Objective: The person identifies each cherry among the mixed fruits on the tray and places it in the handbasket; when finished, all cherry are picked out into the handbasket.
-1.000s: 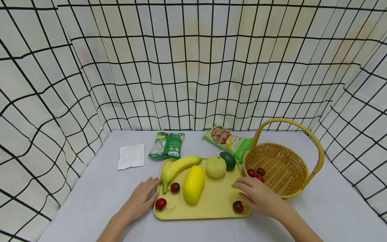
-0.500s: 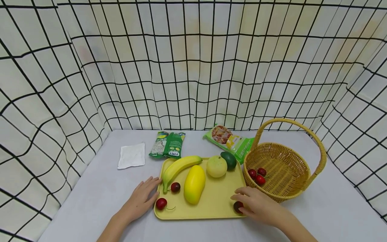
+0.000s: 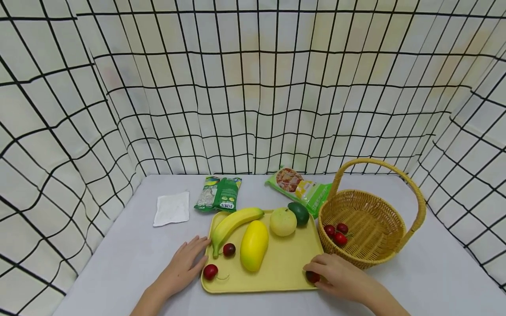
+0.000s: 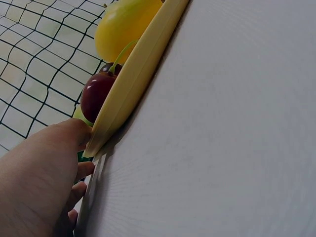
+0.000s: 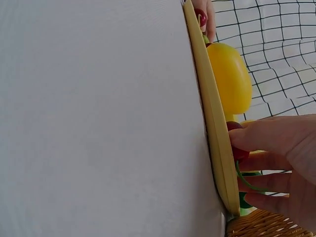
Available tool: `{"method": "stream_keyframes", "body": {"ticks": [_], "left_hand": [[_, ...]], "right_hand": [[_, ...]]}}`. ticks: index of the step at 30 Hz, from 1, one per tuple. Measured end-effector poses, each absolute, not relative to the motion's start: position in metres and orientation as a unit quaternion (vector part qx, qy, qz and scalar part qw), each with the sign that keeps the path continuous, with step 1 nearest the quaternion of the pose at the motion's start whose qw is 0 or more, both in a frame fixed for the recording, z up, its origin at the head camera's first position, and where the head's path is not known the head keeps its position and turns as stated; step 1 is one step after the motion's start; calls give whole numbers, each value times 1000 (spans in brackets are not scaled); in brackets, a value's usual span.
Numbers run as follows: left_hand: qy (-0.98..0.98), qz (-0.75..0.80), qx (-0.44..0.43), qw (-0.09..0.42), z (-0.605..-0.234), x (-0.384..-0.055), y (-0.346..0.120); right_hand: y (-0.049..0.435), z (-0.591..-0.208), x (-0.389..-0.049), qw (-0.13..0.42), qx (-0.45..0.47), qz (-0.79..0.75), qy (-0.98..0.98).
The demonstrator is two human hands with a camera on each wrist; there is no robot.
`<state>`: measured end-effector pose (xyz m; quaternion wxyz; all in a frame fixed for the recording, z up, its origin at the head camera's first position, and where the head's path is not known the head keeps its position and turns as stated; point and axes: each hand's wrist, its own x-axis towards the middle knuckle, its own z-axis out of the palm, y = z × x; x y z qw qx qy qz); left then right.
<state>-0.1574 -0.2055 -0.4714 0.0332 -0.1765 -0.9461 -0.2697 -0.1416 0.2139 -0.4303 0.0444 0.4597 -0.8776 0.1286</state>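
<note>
Black-gridded white backdrop (image 3: 266,98) | white tabletop (image 3: 126,250) | left hand (image 3: 183,265) relaxed, touching yellow tray (image 3: 284,272) | right hand (image 3: 336,276) pinching red cherry (image 3: 311,277)

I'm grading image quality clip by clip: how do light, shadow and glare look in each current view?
Head view: bright and fairly even, the tray clearly lit; left wrist view: dimmer, the tablecloth greyish, small white highlights on the near cherry; right wrist view: also dim, a soft shadow along the tray's edge.
</note>
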Motion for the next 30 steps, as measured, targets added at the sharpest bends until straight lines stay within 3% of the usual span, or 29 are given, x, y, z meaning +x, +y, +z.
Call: {"method": "stream_keyframes", "body": {"ticks": [22,30], "left_hand": [[-948,-274,-160,19,-471,-155,-205],[-949,-272,-155,13,-471,-156,-205]], "right_hand": [[212,-433,-143,62,482,150,-861],[210,-426,-141,8,444,151,-883]]}}
